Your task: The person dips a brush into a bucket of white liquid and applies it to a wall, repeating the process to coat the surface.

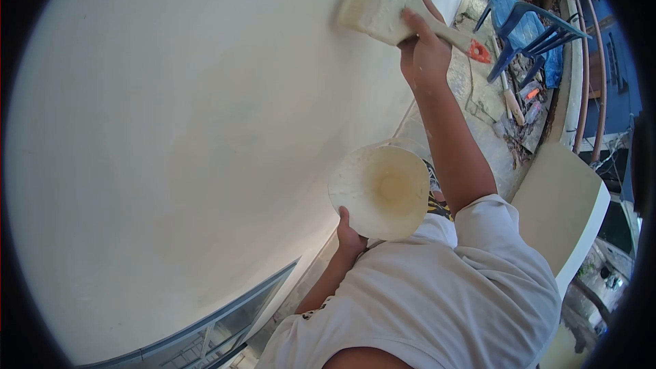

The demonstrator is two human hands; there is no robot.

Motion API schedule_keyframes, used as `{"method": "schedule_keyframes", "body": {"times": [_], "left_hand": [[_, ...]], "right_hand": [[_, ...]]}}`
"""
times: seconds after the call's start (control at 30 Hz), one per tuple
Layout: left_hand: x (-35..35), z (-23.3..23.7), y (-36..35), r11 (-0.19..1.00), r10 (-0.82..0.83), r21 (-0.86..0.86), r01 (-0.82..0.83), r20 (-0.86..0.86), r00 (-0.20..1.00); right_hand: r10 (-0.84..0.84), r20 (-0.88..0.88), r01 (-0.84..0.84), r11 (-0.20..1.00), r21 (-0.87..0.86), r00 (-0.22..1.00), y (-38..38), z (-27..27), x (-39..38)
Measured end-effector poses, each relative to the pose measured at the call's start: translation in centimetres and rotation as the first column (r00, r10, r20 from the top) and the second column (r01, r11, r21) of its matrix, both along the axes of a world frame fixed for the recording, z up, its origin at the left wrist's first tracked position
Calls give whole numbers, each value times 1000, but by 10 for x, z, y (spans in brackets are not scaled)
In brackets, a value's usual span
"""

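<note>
My right hand (427, 51), at the upper right, is closed around a wide brush (383, 8) with a pale, coated head and a red handle end. The brush head lies close over the white wall (171, 116); whether it touches is hard to tell. Below, my left hand (350, 238) grips the rim of a round, pale container (379, 193), with its thumb on the near edge and its other fingers hidden beneath. The container is tilted so its inside shows, with a yellowish bottom. Damp-looking darker patches mark the wall.
A blue plastic chair (523, 27) stands at the upper right amid debris and bottles on the floor (482, 85). A pale ledge (564, 205) runs along the right, near brown railings (600, 75). A grey-framed window (225, 324) sits at the lower left.
</note>
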State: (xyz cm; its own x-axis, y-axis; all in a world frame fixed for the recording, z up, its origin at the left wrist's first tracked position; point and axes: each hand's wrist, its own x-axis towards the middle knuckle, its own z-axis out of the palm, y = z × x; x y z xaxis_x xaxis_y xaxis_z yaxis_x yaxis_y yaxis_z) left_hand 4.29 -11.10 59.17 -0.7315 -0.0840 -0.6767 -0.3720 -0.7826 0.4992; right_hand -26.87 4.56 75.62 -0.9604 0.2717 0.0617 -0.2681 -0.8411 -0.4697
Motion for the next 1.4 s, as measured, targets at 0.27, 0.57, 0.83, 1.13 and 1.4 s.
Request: {"method": "schedule_keyframes", "body": {"times": [0.27,0.57,0.83,1.13,1.4], "left_hand": [[23,-11,-24,994,-107,-17,107,-30,994],[41,-11,-38,989,-148,11,148,1,989],[29,1,-33,993,-114,-10,114,-4,993],[-6,17,2,992,-116,-59,115,-20,993],[-63,16,40,995,-101,-14,100,-94,990]], "right_hand": [[-26,171,11,996,86,985,-36,-68,-5],[-64,-143,55,996,-65,988,-26,21,1],[-77,361,28,990,139,929,-12,-146,-15],[-134,-69,144,974,174,989,6,43,-40],[-23,304,-14,993,120,952,30,-124,-93]]}}
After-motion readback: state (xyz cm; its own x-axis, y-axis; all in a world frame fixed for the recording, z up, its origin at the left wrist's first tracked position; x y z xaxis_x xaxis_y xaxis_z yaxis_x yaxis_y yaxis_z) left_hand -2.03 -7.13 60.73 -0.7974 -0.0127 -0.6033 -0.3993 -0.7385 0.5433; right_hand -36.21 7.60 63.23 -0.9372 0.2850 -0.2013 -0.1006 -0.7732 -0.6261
